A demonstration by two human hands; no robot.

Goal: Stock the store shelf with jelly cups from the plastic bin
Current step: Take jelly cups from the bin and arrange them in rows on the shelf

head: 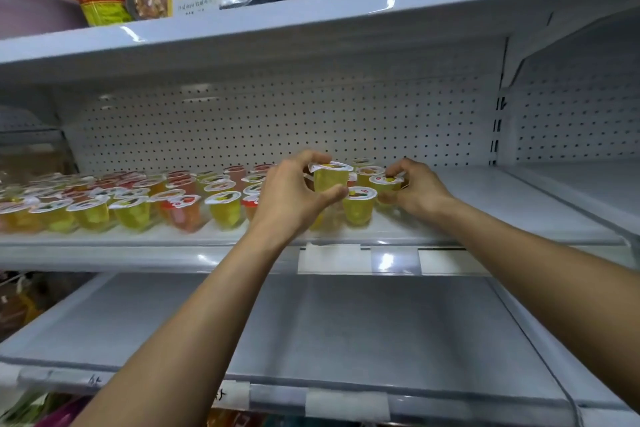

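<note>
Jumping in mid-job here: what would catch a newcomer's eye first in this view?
The two hands meeting at the centre of the middle shelf: the left hand grips a yellow jelly cup raised above the others, and the right hand pinches the end cup at the right of the group. Next come the rows of jelly cups spreading left along that shelf, yellow mixed with red.

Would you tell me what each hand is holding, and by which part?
The left hand holds a raised yellow jelly cup, fingers on the lid rim, thumb at the base. The right hand grips a second yellow cup by rim and side.
</note>
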